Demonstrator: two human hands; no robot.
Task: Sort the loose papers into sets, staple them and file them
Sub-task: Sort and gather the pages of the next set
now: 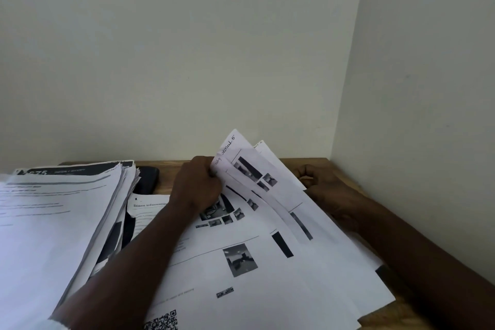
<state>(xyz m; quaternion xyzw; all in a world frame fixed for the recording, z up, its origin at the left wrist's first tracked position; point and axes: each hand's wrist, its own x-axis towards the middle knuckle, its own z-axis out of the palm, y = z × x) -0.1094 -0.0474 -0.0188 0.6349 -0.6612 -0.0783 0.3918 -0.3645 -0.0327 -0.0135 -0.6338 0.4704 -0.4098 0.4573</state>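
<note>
One camera, worn on the head, looks forward and down from the near edge of the wooden surface [168, 170] toward its far right corner, where two walls [187, 48] meet. The walls fill the upper half of the wide-angle view. The papers [267, 262] lie close beneath the lens, with the left hand [198, 182] and right hand [324, 185] reaching in from the bottom of the view.

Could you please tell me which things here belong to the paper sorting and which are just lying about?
For the job: fanned sheets, held by the left hand; tall paper pile.
Lying about: black object behind the pile, too dark to identify.
</note>
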